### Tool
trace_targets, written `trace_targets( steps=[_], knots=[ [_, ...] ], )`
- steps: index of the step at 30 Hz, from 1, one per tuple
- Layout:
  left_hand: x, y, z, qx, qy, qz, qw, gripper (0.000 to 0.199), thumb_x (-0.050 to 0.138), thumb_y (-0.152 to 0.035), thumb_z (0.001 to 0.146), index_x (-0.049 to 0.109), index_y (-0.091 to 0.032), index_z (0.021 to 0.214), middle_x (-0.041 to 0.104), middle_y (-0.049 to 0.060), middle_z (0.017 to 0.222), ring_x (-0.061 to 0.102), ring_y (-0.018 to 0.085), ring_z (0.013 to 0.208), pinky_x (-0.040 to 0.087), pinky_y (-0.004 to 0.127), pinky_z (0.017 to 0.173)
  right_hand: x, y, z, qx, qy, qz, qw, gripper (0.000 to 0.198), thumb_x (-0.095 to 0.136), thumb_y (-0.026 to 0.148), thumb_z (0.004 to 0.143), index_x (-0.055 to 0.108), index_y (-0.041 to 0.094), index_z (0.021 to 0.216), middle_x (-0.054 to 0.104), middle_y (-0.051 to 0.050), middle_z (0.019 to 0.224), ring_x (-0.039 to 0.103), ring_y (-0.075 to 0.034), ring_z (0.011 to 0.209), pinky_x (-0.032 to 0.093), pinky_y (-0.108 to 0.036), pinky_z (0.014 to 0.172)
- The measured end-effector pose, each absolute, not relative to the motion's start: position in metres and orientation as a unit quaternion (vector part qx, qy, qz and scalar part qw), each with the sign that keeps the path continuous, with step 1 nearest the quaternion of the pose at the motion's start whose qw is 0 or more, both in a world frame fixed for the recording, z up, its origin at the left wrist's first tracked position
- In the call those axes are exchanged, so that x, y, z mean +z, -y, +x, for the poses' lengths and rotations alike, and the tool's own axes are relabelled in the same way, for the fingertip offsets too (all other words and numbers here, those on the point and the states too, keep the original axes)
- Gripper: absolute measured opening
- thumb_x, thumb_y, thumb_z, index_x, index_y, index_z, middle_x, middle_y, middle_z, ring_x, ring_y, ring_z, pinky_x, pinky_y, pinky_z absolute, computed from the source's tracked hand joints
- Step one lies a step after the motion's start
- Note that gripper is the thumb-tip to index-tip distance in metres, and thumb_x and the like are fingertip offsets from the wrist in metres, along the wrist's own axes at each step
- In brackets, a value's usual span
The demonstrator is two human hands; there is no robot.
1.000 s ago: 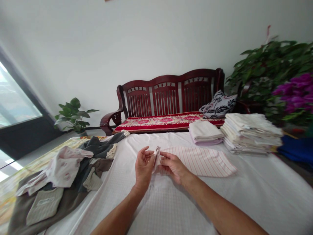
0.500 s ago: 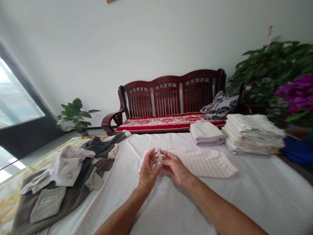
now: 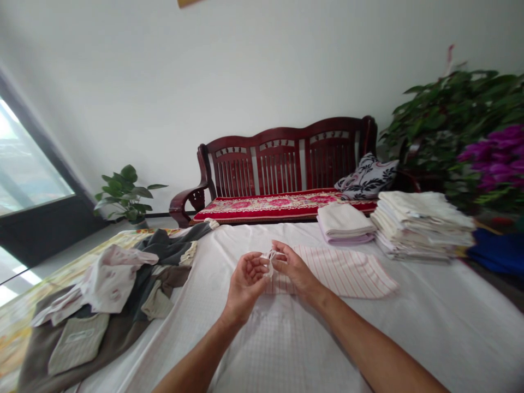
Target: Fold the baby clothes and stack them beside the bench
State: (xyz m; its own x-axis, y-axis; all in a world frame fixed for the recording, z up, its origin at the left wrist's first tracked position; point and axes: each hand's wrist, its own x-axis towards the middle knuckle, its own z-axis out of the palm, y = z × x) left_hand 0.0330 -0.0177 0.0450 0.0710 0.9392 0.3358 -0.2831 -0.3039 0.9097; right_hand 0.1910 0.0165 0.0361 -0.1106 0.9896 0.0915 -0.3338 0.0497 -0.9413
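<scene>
Pink-and-white striped trousers, folded lengthwise, lie flat with their waist end under my hands. Between my fingertips is a thin white drawstring, which appears looped or crossed. My left hand pinches it from the left, palm turned up and fingers curled. From the right, my right hand grips the string between thumb and fingers. The exact shape of the loop is too small to make out. Both hands are just above the waistband, which they partly hide.
A white sheet covers the surface. To the left lie heaped clothes: a pink-patterned white garment, a ribbed piece and dark garments. A folded cloth pair and a tall cloth stack stand right, before a wooden bench.
My fingers have spread a little apart, and more of the white drawstring shows between them. The right fingertips have risen slightly. The striped trousers have stayed in place.
</scene>
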Motion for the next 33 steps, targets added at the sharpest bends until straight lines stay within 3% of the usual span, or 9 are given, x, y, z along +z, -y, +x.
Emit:
trace_targets(
  steps=[3, 6, 10, 15, 21, 27, 31, 33],
  knots=[
    [0.049, 0.018, 0.031, 0.599, -0.298, 0.526, 0.525, 0.052, 0.086, -0.025, 0.067, 0.058, -0.022, 0.111, 0.068, 0.005, 0.106, 0.062, 0.012, 0.086, 0.052, 0.024, 0.078, 0.036, -0.020, 0.195, 0.635, 0.491, -0.313, 0.507, 0.048, 0.086, 0.045, 0.068, 0.071, 0.025, 0.109, 0.070, -0.003, 0.106, 0.063, -0.019, 0.098, 0.047, -0.033, 0.090],
    [0.049, 0.014, 0.026, 0.606, -0.303, 0.527, 0.513, 0.054, 0.085, -0.028, 0.069, 0.057, -0.022, 0.115, 0.068, 0.006, 0.110, 0.063, 0.014, 0.091, 0.051, 0.026, 0.081, 0.034, -0.022, 0.194, 0.664, 0.480, -0.273, 0.504, 0.038, 0.085, 0.046, 0.068, 0.071, 0.020, 0.092, 0.070, -0.001, 0.086, 0.062, -0.017, 0.080, 0.047, -0.032, 0.079],
    [0.045, 0.013, 0.020, 0.590, -0.368, 0.603, 0.391, 0.056, 0.083, -0.033, 0.067, 0.059, -0.022, 0.116, 0.066, 0.007, 0.113, 0.060, 0.020, 0.098, 0.048, 0.031, 0.082, 0.033, -0.023, 0.191, 0.662, 0.462, -0.266, 0.527, 0.031, 0.086, 0.041, 0.069, 0.069, 0.020, 0.085, 0.067, 0.001, 0.076, 0.058, -0.014, 0.069, 0.044, -0.029, 0.071],
    [0.041, 0.018, 0.021, 0.532, -0.489, 0.647, 0.241, 0.052, 0.082, -0.027, 0.057, 0.062, -0.021, 0.105, 0.065, 0.004, 0.102, 0.057, 0.021, 0.089, 0.044, 0.032, 0.077, 0.036, -0.025, 0.191, 0.650, 0.466, -0.259, 0.541, 0.029, 0.085, 0.038, 0.069, 0.071, 0.019, 0.085, 0.069, 0.000, 0.079, 0.060, -0.016, 0.072, 0.045, -0.031, 0.073],
    [0.044, 0.017, 0.026, 0.547, -0.493, 0.616, 0.278, 0.021, 0.070, -0.033, 0.073, 0.059, -0.019, 0.084, 0.056, -0.003, 0.073, 0.049, 0.013, 0.067, 0.040, 0.025, 0.066, 0.039, -0.024, 0.189, 0.652, 0.457, -0.283, 0.535, 0.031, 0.087, 0.037, 0.064, 0.074, 0.019, 0.085, 0.070, 0.000, 0.079, 0.060, -0.016, 0.072, 0.046, -0.031, 0.073],
    [0.041, 0.011, 0.023, 0.585, -0.442, 0.565, 0.379, 0.034, 0.073, -0.047, 0.075, 0.053, -0.020, 0.080, 0.055, -0.004, 0.073, 0.051, 0.011, 0.064, 0.042, 0.022, 0.061, 0.039, -0.026, 0.190, 0.653, 0.441, -0.284, 0.546, 0.038, 0.084, 0.040, 0.068, 0.072, 0.023, 0.100, 0.071, -0.001, 0.086, 0.062, -0.016, 0.074, 0.048, -0.031, 0.075],
    [0.054, -0.007, -0.001, 0.655, -0.467, 0.497, 0.326, 0.039, 0.075, -0.050, 0.073, 0.053, -0.019, 0.083, 0.055, -0.005, 0.074, 0.051, 0.010, 0.064, 0.042, 0.021, 0.059, 0.036, -0.031, 0.198, 0.575, 0.473, -0.358, 0.563, 0.035, 0.075, 0.039, 0.076, 0.070, 0.025, 0.107, 0.072, -0.005, 0.109, 0.064, -0.020, 0.096, 0.048, -0.034, 0.087],
    [0.063, -0.022, -0.025, 0.697, -0.485, 0.443, 0.287, 0.039, 0.074, -0.050, 0.072, 0.054, -0.019, 0.083, 0.051, -0.007, 0.069, 0.048, 0.009, 0.060, 0.041, 0.020, 0.057, 0.031, -0.034, 0.202, 0.518, 0.518, -0.406, 0.546, 0.024, 0.067, 0.035, 0.080, 0.071, 0.023, 0.100, 0.073, -0.006, 0.108, 0.065, -0.021, 0.100, 0.048, -0.037, 0.091]
  ],
)
